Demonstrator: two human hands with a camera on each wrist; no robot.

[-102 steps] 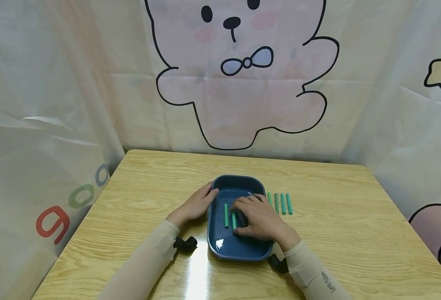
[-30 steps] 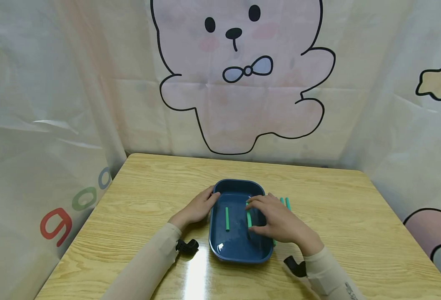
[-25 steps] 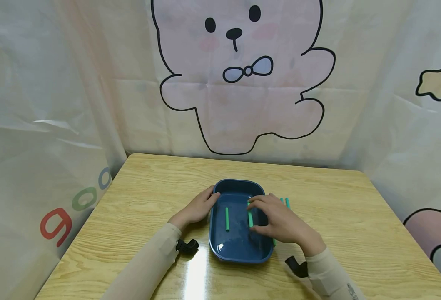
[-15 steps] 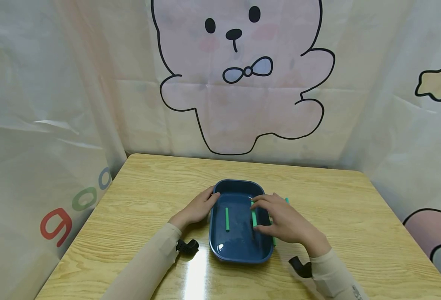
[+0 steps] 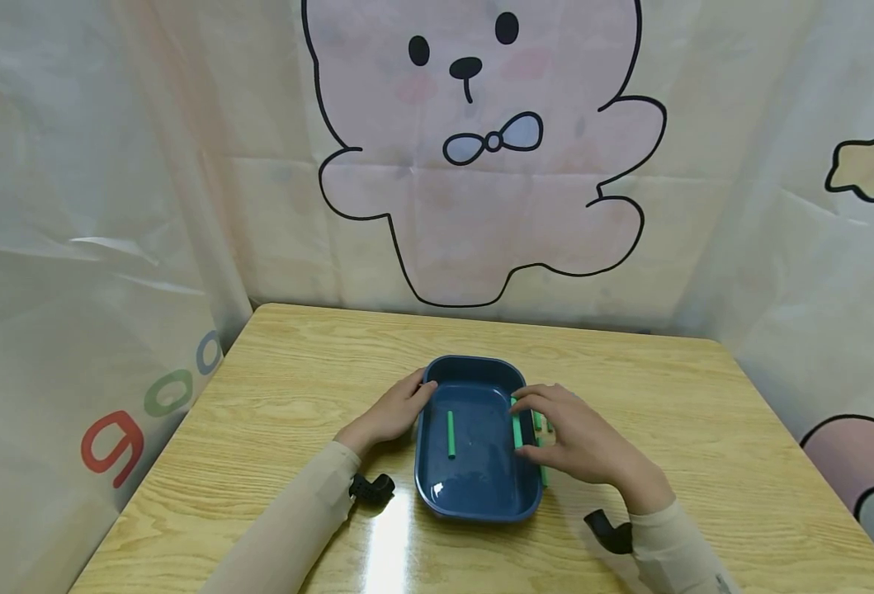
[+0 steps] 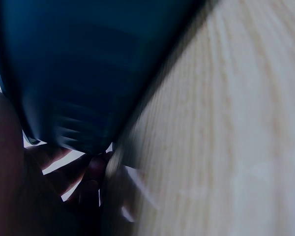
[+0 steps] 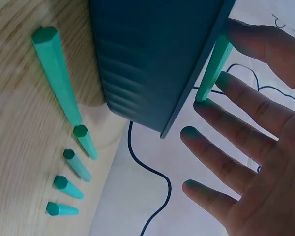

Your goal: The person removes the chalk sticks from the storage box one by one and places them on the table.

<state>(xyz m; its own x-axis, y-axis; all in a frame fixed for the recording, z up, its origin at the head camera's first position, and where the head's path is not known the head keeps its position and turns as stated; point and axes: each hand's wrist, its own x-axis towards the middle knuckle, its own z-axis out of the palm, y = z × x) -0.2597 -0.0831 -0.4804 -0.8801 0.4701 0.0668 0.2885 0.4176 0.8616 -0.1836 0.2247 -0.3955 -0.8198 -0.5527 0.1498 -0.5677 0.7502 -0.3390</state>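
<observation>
A deep blue rectangular tray (image 5: 474, 495) stands on the wooden table. My left hand (image 5: 392, 408) grips its left side, thumb over the rim; the left wrist view shows the fingers (image 6: 69, 177) curled at the tray's wall. Between thumb and fingertips my right hand (image 5: 578, 433) pinches a green hexagonal stick (image 7: 216, 66), held lengthwise at the tray's right rim. Green tints those fingertips. A similar green stick (image 5: 451, 435) lies alone on the tray floor, left of the middle. Outside the right wall, several sticks, one of them a longer-looking green stick (image 7: 59, 78), lie on the table.
The wooden table (image 5: 318, 355) extends to either side and behind the tray. Behind it hangs a pale curtain (image 5: 258, 231) with a cartoon bear. Black wrist mounts (image 5: 372, 489) stick out from both sleeves. A dark curved line (image 7: 155, 169) runs over the pale background in the right wrist view.
My right hand has carried the pinched green stick rightward, from the middle of the tray to its right rim. It now covers most of the sticks outside. The left hand keeps its place.
</observation>
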